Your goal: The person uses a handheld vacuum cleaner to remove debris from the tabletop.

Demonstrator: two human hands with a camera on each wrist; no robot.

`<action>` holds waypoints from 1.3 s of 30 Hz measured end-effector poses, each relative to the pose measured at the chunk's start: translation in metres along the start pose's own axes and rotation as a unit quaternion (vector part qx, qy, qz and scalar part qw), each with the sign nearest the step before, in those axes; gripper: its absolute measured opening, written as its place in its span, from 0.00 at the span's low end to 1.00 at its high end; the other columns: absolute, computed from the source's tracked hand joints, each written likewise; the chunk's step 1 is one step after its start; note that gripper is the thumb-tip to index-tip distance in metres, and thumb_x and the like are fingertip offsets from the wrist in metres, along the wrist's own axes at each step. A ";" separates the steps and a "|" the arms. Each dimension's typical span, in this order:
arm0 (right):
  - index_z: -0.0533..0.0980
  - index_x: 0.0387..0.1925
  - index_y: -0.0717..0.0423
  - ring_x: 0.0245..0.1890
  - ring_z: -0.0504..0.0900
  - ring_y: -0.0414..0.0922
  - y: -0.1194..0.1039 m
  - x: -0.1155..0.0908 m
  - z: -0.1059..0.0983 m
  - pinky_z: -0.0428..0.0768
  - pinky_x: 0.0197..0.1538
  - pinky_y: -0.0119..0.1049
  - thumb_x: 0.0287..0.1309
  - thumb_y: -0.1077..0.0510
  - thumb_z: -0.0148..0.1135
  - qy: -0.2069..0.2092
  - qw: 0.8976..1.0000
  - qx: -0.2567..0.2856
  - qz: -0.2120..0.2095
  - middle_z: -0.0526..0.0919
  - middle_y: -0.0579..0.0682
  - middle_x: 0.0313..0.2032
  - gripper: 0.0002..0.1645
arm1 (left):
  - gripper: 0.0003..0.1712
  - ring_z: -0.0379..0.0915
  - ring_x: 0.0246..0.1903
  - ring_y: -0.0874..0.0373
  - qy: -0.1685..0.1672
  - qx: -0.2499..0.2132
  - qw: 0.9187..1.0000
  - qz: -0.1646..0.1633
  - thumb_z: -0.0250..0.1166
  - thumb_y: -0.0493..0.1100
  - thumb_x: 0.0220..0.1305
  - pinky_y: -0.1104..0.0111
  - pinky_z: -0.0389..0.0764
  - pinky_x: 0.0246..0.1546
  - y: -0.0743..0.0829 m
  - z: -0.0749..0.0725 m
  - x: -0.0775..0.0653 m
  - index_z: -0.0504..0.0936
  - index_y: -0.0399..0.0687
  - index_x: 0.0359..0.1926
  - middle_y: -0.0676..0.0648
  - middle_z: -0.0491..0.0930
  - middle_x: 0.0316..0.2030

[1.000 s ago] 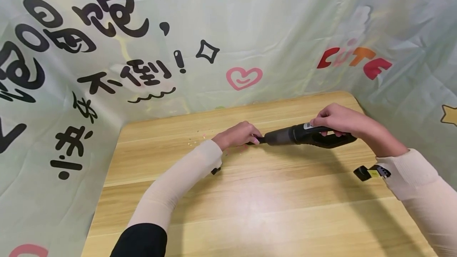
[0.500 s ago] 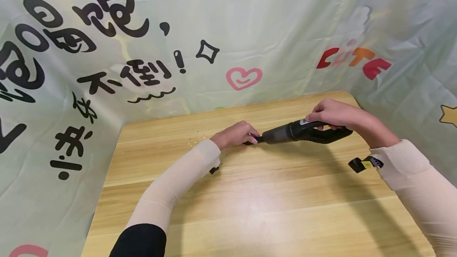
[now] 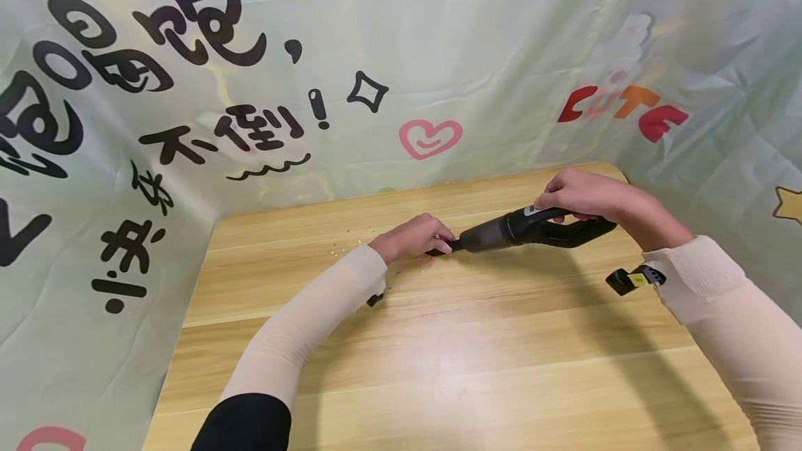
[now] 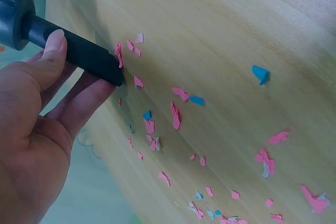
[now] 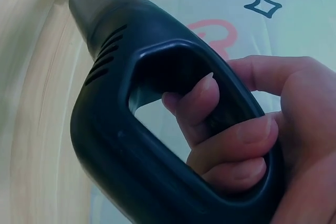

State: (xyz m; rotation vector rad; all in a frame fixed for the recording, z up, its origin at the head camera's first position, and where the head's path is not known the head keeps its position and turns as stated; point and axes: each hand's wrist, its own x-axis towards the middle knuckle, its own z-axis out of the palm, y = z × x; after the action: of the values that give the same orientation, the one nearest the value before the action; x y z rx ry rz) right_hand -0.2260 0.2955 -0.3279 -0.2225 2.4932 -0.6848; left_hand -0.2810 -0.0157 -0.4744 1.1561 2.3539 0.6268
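A black handheld vacuum cleaner [image 3: 526, 228] slants over the table, its nozzle down to the left. My right hand [image 3: 583, 193] grips its loop handle, and in the right wrist view the fingers [image 5: 231, 145] curl through the opening. My left hand [image 3: 416, 235] holds the narrow nozzle [image 4: 79, 51] between thumb and fingers, as the left wrist view shows. The nozzle's tip is right at a pink paper scrap [image 4: 118, 55]. More small pink, blue and pale scraps [image 4: 176, 115] lie scattered on the wood beyond the tip.
The wooden table [image 3: 451, 353] meets a printed fabric sheet [image 3: 501, 33] at the back and both sides. A few tiny scraps [image 3: 341, 252] lie left of the left hand. A small black camera [image 3: 620, 282] is strapped at the right wrist.
My right hand has moved left and slightly away from me, shifting the vacuum cleaner's handle end with it. The nozzle has slid slightly left, while my left hand has barely moved.
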 end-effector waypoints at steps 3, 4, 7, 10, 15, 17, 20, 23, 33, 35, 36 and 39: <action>0.82 0.30 0.59 0.14 0.62 0.40 -0.002 0.000 0.001 0.69 0.25 0.37 0.75 0.46 0.53 0.008 1.000 -0.012 0.004 0.69 0.42 0.15 0.24 | 0.19 0.87 0.46 0.61 0.001 -0.001 1.000 0.004 0.64 0.45 0.73 0.72 0.83 0.50 0.000 0.000 0.000 0.86 0.47 0.60 0.45 0.87 0.57; 0.82 0.28 0.59 0.14 0.62 0.40 -0.003 0.000 0.002 0.68 0.25 0.38 0.74 0.46 0.53 0.012 1.000 -0.016 0.006 0.68 0.42 0.14 0.25 | 0.19 0.86 0.46 0.61 0.001 -0.002 1.000 0.004 0.64 0.45 0.73 0.72 0.83 0.50 0.000 0.001 0.000 0.86 0.47 0.60 0.46 0.87 0.57; 0.81 0.23 0.59 0.14 0.62 0.40 -0.005 0.000 0.004 0.68 0.26 0.38 0.73 0.46 0.53 0.024 0.999 -0.024 0.012 0.66 0.42 0.12 0.27 | 0.18 0.87 0.45 0.61 0.004 -0.001 1.000 0.007 0.64 0.45 0.73 0.72 0.83 0.49 -0.001 0.001 0.000 0.87 0.47 0.59 0.46 0.88 0.55; 0.80 0.21 0.58 0.13 0.61 0.41 -0.007 0.000 0.005 0.67 0.26 0.38 0.71 0.48 0.53 0.034 0.999 -0.029 0.014 0.65 0.42 0.12 0.26 | 0.18 0.87 0.46 0.60 0.007 -0.001 1.000 0.008 0.64 0.45 0.73 0.72 0.83 0.49 -0.001 0.002 0.000 0.87 0.47 0.59 0.46 0.88 0.55; 0.78 0.21 0.56 0.13 0.61 0.40 -0.011 0.001 0.003 0.67 0.24 0.37 0.70 0.48 0.53 0.036 0.999 -0.036 0.010 0.70 0.44 0.14 0.24 | 0.19 0.86 0.53 0.59 0.008 -0.007 1.000 0.004 0.63 0.45 0.74 0.71 0.83 0.54 0.000 0.002 -0.002 0.86 0.46 0.60 0.46 0.87 0.58; 0.78 0.22 0.56 0.13 0.61 0.40 -0.012 0.002 0.002 0.67 0.24 0.37 0.70 0.48 0.52 0.034 0.999 -0.037 0.009 0.71 0.44 0.15 0.24 | 0.19 0.86 0.54 0.58 0.008 -0.011 1.000 0.001 0.63 0.45 0.74 0.70 0.84 0.54 0.000 0.002 -0.003 0.86 0.46 0.61 0.45 0.86 0.59; 0.77 0.22 0.56 0.13 0.62 0.40 -0.012 0.003 0.001 0.67 0.24 0.37 0.71 0.47 0.53 0.030 0.999 -0.036 0.008 0.72 0.45 0.16 0.24 | 0.19 0.85 0.57 0.56 0.009 -0.010 1.000 -0.001 0.63 0.44 0.74 0.69 0.83 0.57 0.001 0.002 -0.004 0.85 0.45 0.62 0.45 0.85 0.60; 0.77 0.22 0.56 0.13 0.61 0.40 -0.010 0.005 -0.001 0.67 0.23 0.37 0.71 0.47 0.53 0.024 0.999 -0.035 0.008 0.70 0.44 0.15 0.24 | 0.19 0.85 0.57 0.56 0.008 -0.010 1.000 0.003 0.62 0.44 0.75 0.69 0.83 0.58 0.001 0.002 -0.004 0.84 0.46 0.62 0.45 0.85 0.60; 0.77 0.20 0.56 0.14 0.61 0.41 -0.005 0.007 -0.005 0.66 0.25 0.37 0.71 0.46 0.52 0.020 0.999 -0.033 0.009 0.65 0.42 0.13 0.26 | 0.21 0.81 0.62 0.56 -0.008 -0.017 1.000 0.011 0.61 0.44 0.76 0.69 0.81 0.61 -0.001 0.003 -0.003 0.82 0.46 0.65 0.45 0.83 0.63; 0.77 0.19 0.56 0.14 0.61 0.41 -0.005 0.006 -0.005 0.66 0.25 0.37 0.71 0.47 0.52 0.019 0.999 -0.032 0.007 0.64 0.42 0.12 0.26 | 0.21 0.79 0.65 0.55 -0.010 -0.019 1.000 0.010 0.61 0.45 0.76 0.69 0.80 0.63 0.000 0.003 -0.003 0.81 0.46 0.66 0.45 0.82 0.64; 0.77 0.18 0.56 0.14 0.61 0.41 -0.006 0.006 -0.006 0.66 0.25 0.37 0.71 0.47 0.52 0.020 0.999 -0.031 0.006 0.64 0.42 0.12 0.26 | 0.21 0.80 0.64 0.55 -0.010 -0.022 1.000 0.012 0.61 0.44 0.76 0.69 0.81 0.62 0.000 0.003 -0.004 0.82 0.46 0.65 0.45 0.83 0.63; 0.76 0.19 0.56 0.14 0.61 0.41 -0.005 0.004 -0.007 0.67 0.26 0.38 0.72 0.47 0.53 0.019 0.999 -0.026 0.007 0.64 0.42 0.13 0.27 | 0.20 0.82 0.61 0.56 -0.006 -0.027 0.999 0.021 0.61 0.44 0.76 0.70 0.82 0.60 0.000 0.004 -0.002 0.83 0.46 0.64 0.45 0.84 0.62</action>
State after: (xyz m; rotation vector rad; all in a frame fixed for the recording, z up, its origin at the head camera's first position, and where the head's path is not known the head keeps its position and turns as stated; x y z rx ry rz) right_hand -0.2327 0.2927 -0.3217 -0.2125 2.5489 -0.6258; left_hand -0.2777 -0.0171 -0.4770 1.1840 2.2947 0.6906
